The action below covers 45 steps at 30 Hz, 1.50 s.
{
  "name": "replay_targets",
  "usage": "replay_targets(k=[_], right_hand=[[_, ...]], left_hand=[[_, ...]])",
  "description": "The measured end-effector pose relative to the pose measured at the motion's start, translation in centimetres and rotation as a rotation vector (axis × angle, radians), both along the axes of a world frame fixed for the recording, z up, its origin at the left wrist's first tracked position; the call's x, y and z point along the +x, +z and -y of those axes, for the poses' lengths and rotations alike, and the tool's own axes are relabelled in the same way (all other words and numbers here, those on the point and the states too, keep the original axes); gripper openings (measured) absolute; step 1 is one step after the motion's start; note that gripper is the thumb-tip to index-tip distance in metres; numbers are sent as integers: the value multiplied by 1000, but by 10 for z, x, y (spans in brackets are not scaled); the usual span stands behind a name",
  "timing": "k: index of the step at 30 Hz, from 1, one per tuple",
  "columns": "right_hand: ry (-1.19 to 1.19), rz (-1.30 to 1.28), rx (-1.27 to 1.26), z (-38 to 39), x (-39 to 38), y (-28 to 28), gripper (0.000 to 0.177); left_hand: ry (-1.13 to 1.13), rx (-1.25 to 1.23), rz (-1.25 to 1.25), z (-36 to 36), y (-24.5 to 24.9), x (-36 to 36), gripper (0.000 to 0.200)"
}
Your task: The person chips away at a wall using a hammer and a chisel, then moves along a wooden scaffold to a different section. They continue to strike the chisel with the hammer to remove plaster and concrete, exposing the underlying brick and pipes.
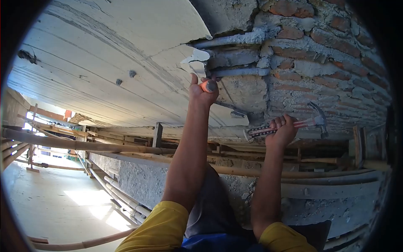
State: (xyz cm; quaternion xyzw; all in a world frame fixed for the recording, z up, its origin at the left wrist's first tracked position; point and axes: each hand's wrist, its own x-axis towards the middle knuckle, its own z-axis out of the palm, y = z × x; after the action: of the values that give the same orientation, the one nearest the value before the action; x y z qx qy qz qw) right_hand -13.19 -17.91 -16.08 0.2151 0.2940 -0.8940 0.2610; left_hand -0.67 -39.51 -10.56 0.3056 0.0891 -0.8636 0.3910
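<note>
My left hand (202, 91) is wrapped round an orange-handled tool (208, 86) with a grey round end toward me, held against the broken edge of the white plaster (126, 54). Its far end is hidden behind the hand. Just above it, grey pipes (239, 40) lie in the opened wall. Lower right, my right hand (282, 132) grips the handle of a claw hammer (312, 122), whose metal head points right. The hammer is apart from the wall tool. Exposed brickwork (312, 50) spreads across the upper right.
Bamboo poles (100, 147) cross below the wall, in front of my body. A rough concrete ledge (140, 180) with rubble lies beneath them. At the lower left is a pale floor (46, 197) with sunlit patches. A short wooden post (157, 135) stands near the poles.
</note>
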Motion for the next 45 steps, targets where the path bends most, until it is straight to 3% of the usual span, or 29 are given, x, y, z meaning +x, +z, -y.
replay_targets(k=[4,7,12,19,28,34,38,42,45], right_hand=[[58,-2,11,6,11,3,16],[95,6,-12,9,18,3,16],[112,5,-4,6,21,11,17],[29,12,18,1,8,5,14],[38,10,-11,2,12,7,13],[63,-4,-14,4,19,16,15],[58,3,-21,10,20,13,17],[60,12,-26,16,22,9,18],[74,32,21,19,25,10,18]], left_hand=[[9,-20,-99,10,-15,2,45],[19,-42,-93,10,-23,-5,60],[37,-124,-66,8,-25,-12,47],[22,-227,-119,-7,-26,-5,45],[-49,-151,-189,0,-30,19,46],[-155,-194,44,-12,3,45,42],[-228,-396,294,-19,31,69,29],[-247,-597,583,-32,56,88,19],[-283,-771,995,-38,63,101,21]])
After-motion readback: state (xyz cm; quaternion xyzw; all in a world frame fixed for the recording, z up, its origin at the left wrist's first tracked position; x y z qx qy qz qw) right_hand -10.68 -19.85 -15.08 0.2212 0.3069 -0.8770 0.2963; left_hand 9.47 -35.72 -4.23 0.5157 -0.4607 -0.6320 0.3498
